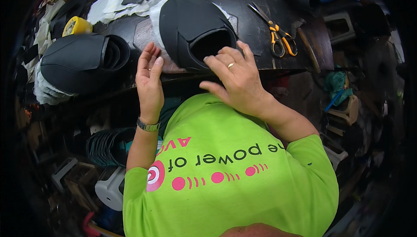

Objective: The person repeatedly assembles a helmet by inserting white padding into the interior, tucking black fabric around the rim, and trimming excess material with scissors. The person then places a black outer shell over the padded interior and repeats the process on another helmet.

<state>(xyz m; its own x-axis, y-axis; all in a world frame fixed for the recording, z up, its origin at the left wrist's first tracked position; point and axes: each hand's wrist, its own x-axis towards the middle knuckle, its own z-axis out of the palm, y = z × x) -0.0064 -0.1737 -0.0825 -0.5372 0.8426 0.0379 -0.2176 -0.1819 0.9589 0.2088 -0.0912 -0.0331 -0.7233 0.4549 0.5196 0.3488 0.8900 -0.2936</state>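
A black leather shoe upper [184, 24] lies on the dark workbench in front of me, its oval opening facing my right hand. My right hand [239, 78] is at the near edge of that opening, fingers loosely curved and thumb apart; whether the fingertips touch the leather I cannot tell. On the other side, my left hand [150, 80] is raised beside the upper with fingers apart and nothing in it. Farther left, a nested stack of black shoe uppers [71, 63] rests on white cloth.
Scissors [276, 35] with orange and black handles lie open on the right of the bench, beside a hammer [308, 48]. At the left stands a yellow round container [77, 26]. White cloth [115, 2] and black scraps cover the back. Grey stools [110, 189] stand below.
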